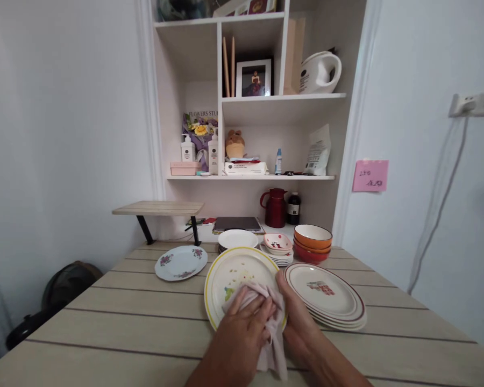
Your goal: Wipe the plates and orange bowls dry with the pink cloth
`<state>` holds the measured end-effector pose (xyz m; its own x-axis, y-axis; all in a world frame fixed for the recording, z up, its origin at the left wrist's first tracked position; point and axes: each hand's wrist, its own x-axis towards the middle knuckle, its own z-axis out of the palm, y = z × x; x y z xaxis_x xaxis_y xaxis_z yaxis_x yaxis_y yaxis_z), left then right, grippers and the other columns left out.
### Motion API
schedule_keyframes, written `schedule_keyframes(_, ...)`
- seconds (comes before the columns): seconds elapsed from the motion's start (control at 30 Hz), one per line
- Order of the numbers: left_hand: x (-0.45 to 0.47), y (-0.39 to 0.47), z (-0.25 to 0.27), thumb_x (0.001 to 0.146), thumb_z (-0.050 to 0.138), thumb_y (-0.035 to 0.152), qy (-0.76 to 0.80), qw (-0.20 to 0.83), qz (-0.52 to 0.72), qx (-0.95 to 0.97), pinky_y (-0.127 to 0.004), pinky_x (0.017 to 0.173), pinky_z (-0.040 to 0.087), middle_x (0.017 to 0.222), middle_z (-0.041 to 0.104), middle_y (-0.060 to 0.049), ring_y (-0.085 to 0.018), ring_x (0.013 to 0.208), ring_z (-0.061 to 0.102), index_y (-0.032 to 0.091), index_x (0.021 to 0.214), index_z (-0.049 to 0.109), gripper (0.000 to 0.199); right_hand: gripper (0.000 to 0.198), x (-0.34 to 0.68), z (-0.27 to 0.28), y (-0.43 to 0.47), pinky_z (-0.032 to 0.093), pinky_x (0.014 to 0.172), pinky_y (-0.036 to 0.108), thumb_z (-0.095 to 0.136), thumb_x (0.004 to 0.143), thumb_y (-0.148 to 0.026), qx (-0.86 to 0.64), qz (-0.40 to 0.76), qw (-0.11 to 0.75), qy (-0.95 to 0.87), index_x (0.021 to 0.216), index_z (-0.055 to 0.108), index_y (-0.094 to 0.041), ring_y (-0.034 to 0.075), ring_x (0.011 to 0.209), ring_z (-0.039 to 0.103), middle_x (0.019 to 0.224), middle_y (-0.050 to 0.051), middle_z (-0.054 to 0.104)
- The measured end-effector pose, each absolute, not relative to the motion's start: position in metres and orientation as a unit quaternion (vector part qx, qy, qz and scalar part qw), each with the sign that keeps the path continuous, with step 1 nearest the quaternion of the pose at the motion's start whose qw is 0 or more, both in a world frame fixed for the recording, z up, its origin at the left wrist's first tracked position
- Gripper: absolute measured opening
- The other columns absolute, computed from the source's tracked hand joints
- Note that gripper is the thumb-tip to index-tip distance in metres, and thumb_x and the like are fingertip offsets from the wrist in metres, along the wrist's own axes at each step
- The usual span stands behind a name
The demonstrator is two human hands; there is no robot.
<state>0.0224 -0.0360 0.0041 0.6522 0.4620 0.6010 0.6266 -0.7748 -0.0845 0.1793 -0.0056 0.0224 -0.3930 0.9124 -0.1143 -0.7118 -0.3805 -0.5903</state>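
Observation:
A round plate [221,277] with a yellow rim and a printed flower pattern is tilted up in front of me. My right hand [296,314] grips its right edge, with the thumb along the rim. Against the lower part of the plate's face, my left hand [246,325] presses a pale pink cloth [276,352], its fingers bunched over the fabric. The cloth's loose end hangs down below the plate. Close to my right hand lies a stack of oval plates [342,293] with dark red rims.
A flowered white plate [181,262] lies on the slatted table [125,322] at left. Behind stand white plates [237,238], small square dishes [278,242] and stacked orange and red bowls [312,244]. A small raised shelf [161,207], a red jug [275,208] and a dark bottle [293,208] are farther back.

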Motion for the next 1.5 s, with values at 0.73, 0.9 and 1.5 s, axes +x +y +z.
schedule_keyframes(0.73, 0.006, -0.022, -0.007, 0.086, 0.045, 0.008, -0.492, 0.199, -0.343, -0.775, -0.050, 0.112, 0.040, 0.145, 0.051, -0.009, -0.026, 0.139, 0.041, 0.019, 0.148, 0.037, 0.063, 0.061, 0.185, 0.017, 0.009, 0.045, 0.105, 0.046, 0.058, 0.089, -0.050, -0.198, 0.778, 0.571, -0.174, 0.136, 0.054, -0.011, 0.028, 0.115, 0.065, 0.118, 0.015, 0.072)
schedule_keyframes(0.9, 0.016, -0.032, -0.003, 0.084, 0.044, 0.003, -0.396, 0.172, -0.296, -0.852, -0.049, 0.115, 0.036, 0.147, 0.050, -0.005, -0.022, 0.139, 0.040, 0.023, 0.149, 0.034, 0.069, 0.056, 0.184, 0.020, 0.004, 0.045, 0.105, 0.045, 0.059, 0.089, -0.047, -0.192, 0.772, 0.576, -0.188, 0.131, 0.058, -0.011, 0.028, 0.111, 0.068, 0.112, 0.015, 0.075)
schedule_keyframes(1.5, -0.001, -0.016, -0.006, 0.085, 0.037, 0.003, -0.570, 0.186, -0.304, -0.741, -0.052, 0.116, 0.032, 0.149, 0.046, -0.011, -0.026, 0.139, 0.040, 0.014, 0.147, 0.037, 0.063, 0.066, 0.164, 0.010, -0.007, 0.042, 0.106, 0.048, 0.054, 0.088, -0.058, -0.188, 0.840, 0.452, -0.233, 0.131, 0.058, -0.008, 0.029, 0.111, 0.067, 0.116, 0.019, 0.072)
